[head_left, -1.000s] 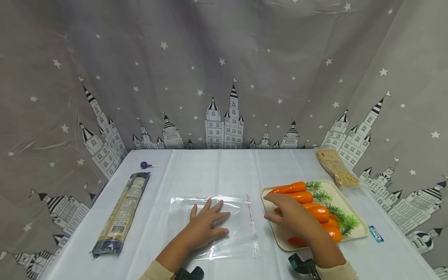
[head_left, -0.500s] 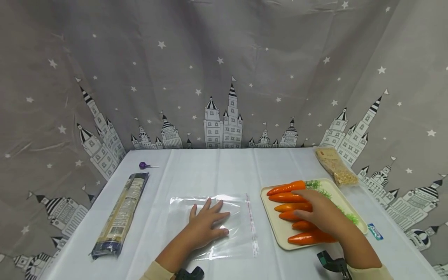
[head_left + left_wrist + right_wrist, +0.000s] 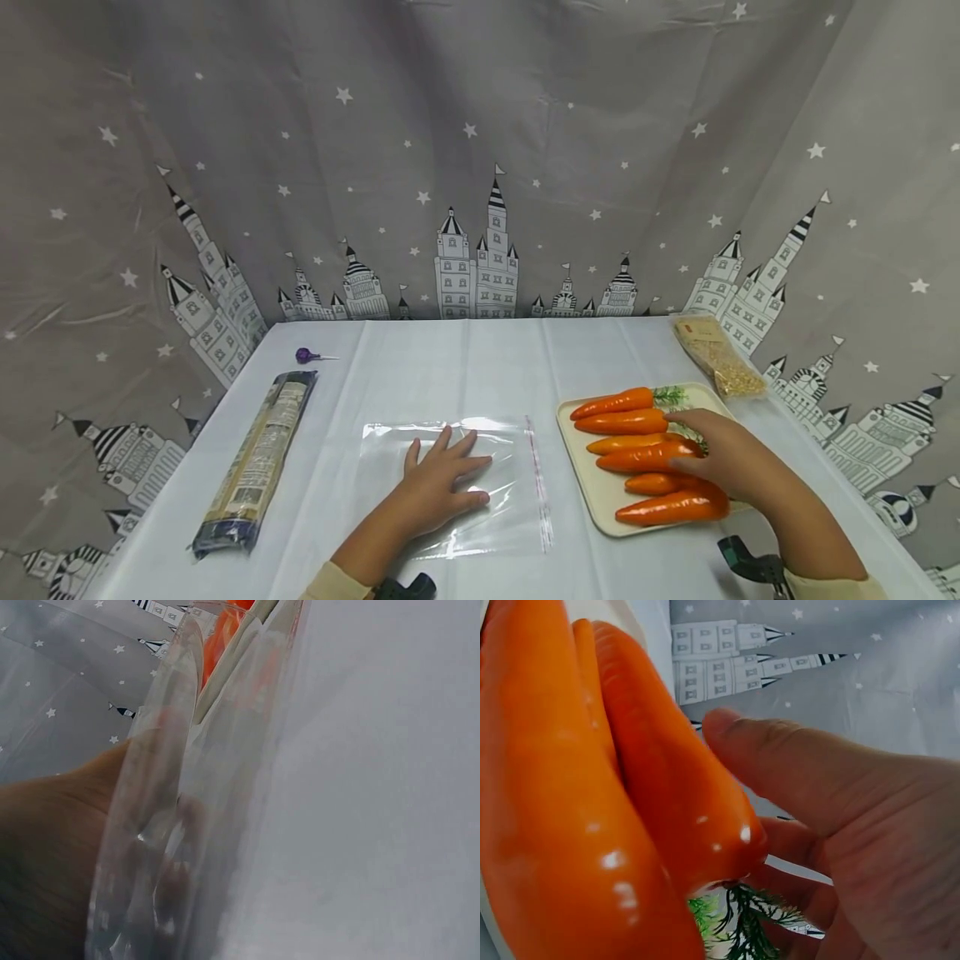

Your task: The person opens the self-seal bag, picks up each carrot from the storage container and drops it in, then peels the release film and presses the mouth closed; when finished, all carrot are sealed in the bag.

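Note:
Several orange carrots [image 3: 618,422] with green tops lie side by side on a cream tray [image 3: 592,500]. My right hand [image 3: 723,454] is over their leafy ends, index finger near one carrot's thick end and thumb by another's. In the right wrist view, thumb and fingers are spread around the blunt end of a carrot [image 3: 667,765], whose green leaves [image 3: 750,922] hang before the fingers; a gap shows between thumb and fingers. With fingers spread, my left hand [image 3: 442,487] rests on a clear zip bag [image 3: 513,475] lying flat. In the left wrist view, the bag's edge [image 3: 150,825] partly covers the hand.
A long pack of noodles [image 3: 255,467] lies on the left side of the white-covered table [image 3: 465,367], below a purple lollipop [image 3: 307,356]. Behind the tray is a bag of grain [image 3: 720,358]. A grey curtain with castles [image 3: 480,250] hangs behind.
My right hand has moved right across the tray, from over the carrots' middles to their leafy ends, uncovering the orange bodies. The left hand has stayed on the bag.

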A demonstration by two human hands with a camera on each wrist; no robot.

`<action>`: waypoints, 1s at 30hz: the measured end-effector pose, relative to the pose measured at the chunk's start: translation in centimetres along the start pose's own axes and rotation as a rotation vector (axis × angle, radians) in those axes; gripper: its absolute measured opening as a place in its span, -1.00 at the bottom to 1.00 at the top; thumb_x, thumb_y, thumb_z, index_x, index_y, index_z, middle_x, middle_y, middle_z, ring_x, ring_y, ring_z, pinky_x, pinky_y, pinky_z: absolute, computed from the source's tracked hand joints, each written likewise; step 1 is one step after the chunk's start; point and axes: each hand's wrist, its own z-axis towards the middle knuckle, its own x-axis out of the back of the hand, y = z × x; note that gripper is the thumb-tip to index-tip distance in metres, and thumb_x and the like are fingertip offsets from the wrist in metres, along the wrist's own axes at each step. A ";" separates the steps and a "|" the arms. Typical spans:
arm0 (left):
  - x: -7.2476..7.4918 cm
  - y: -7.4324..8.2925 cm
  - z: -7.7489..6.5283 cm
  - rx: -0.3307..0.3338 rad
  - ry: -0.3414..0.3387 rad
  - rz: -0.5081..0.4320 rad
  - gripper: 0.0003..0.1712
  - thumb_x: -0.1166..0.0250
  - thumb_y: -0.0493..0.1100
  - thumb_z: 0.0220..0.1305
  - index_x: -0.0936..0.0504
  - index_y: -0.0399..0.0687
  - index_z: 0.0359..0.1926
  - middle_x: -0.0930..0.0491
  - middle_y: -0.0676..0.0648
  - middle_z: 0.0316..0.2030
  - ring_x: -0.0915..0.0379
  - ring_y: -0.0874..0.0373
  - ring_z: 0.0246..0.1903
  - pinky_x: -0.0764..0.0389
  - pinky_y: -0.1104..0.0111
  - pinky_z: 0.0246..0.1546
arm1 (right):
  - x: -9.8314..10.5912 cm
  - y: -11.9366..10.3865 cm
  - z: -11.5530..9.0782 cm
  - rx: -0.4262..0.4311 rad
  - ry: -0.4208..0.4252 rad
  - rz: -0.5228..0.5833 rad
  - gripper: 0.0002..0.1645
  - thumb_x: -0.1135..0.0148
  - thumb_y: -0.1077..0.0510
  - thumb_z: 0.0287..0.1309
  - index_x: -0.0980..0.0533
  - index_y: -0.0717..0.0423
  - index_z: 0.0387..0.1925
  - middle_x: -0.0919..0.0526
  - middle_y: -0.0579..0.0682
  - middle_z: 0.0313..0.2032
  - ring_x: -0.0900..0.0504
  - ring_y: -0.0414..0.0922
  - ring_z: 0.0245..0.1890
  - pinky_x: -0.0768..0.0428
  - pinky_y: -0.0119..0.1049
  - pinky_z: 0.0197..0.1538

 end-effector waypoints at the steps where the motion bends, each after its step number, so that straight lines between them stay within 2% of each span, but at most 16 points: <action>1: 0.0 0.0 0.0 0.001 0.000 -0.002 -0.30 -0.37 0.40 0.23 -0.61 0.36 0.35 -0.23 -0.02 0.60 0.14 -0.30 0.63 0.28 -0.51 0.42 | 0.0 0.1 0.0 0.000 -0.005 -0.003 -0.14 -0.57 -0.13 0.12 -0.49 0.10 0.38 -0.54 0.26 0.34 -0.48 0.34 0.33 -0.46 0.43 0.28; 16: -0.1 -0.1 0.1 0.001 0.007 0.007 -0.30 -0.37 0.40 0.24 -0.60 0.38 0.36 -0.23 -0.02 0.59 0.13 -0.30 0.63 0.28 -0.51 0.42 | -0.5 0.4 0.2 -0.026 -0.019 0.006 -0.22 -0.57 -0.11 0.14 -0.54 0.11 0.32 -0.56 0.26 0.31 -0.48 0.35 0.33 -0.44 0.43 0.29; 30: -0.2 -0.1 0.1 -0.008 0.012 0.006 -0.29 -0.37 0.41 0.23 -0.59 0.39 0.36 -0.22 -0.02 0.60 0.13 -0.30 0.63 0.27 -0.52 0.42 | -0.6 1.2 0.2 -0.039 -0.042 0.040 -0.35 -0.60 -0.09 0.10 -0.63 0.05 0.18 -0.66 0.12 0.20 -0.60 0.13 0.17 -0.51 0.36 0.26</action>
